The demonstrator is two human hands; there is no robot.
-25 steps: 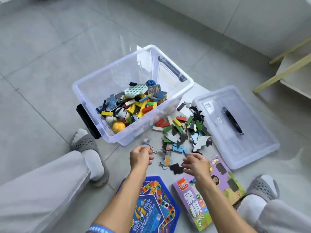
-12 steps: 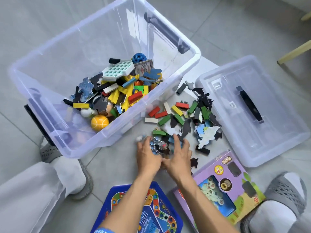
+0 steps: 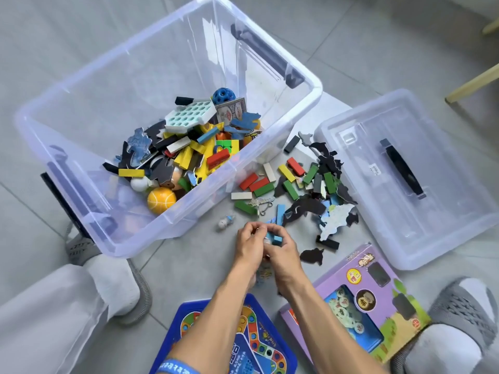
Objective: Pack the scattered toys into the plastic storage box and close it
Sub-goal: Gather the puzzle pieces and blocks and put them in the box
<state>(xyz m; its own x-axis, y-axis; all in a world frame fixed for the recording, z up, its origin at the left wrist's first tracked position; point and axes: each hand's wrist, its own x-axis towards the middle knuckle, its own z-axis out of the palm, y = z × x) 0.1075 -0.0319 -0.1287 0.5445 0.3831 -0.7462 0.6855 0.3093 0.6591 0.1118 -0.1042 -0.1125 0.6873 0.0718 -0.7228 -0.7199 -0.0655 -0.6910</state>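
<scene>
A clear plastic storage box [image 3: 313, 85] stands open on the floor, partly filled with blocks, puzzle pieces and balls. Its lid [image 3: 459, 168] lies flat to the right. Between them a scatter of coloured blocks [image 3: 290, 175] and puzzle pieces [image 3: 334, 220] covers the tiles. Both hands are cupped together just below that scatter. My left hand [image 3: 249, 242] and my right hand [image 3: 283, 252] close on a bundle of small toy pieces, a blue block [image 3: 275, 238] showing between the fingers. A small white figure [image 3: 225, 222] lies left of the hands.
A blue board game box [image 3: 253, 344] lies under my forearms, and a purple chess set box [image 3: 375, 300] sits to its right. My feet in grey slippers [image 3: 81, 247] flank the area. A wooden furniture leg [image 3: 475, 82] shows at the far right.
The view has dropped closer to the floor. My hands came together over the near toys, scooped up a handful and drew it back toward me.
</scene>
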